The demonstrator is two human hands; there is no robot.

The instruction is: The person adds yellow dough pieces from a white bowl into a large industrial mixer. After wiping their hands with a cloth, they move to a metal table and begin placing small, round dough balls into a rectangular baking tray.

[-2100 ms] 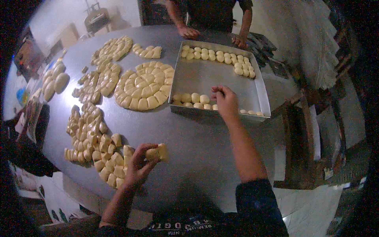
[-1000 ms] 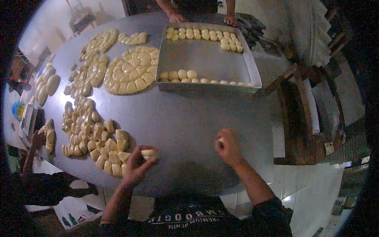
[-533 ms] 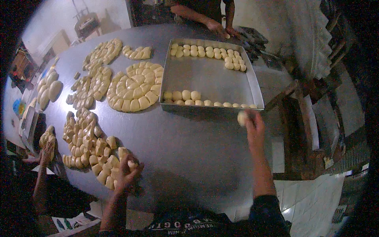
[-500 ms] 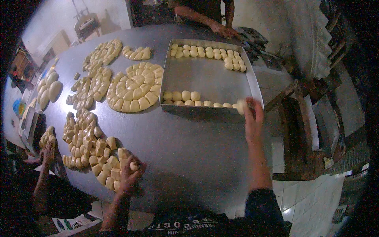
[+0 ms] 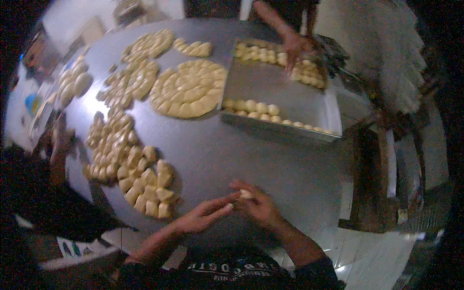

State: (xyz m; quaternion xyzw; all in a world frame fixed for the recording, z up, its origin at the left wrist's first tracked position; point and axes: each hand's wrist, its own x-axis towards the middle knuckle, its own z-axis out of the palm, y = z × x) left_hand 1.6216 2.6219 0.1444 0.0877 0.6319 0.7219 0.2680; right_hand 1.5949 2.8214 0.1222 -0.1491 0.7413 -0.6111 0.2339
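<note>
My left hand [image 5: 207, 212] and my right hand [image 5: 260, 205] meet above the near part of the metal table. Between them is a small pale dough piece [image 5: 245, 194], partly hidden by fingers. My right hand cups it, and the stretched fingers of my left hand touch it from the left. To the left of my hands lies a heap of cut dough pieces [image 5: 150, 191]. Beyond my hands stands a square metal tray [image 5: 280, 89], with rows of round dough balls [image 5: 261, 108] along its near side and more along its far side.
A scored round of dough [image 5: 191, 89] lies left of the tray, with further cut dough [image 5: 128, 84] beyond it. Across the table, a co-worker's hand [image 5: 297, 48] reaches into the tray. Another person's hand [image 5: 60, 137] is at the left edge. Wooden furniture [image 5: 369, 179] stands on the right.
My right hand has come back from the tray's near right corner. My left hand has moved right from the dough heap to meet it. The far co-worker's hand has entered the tray.
</note>
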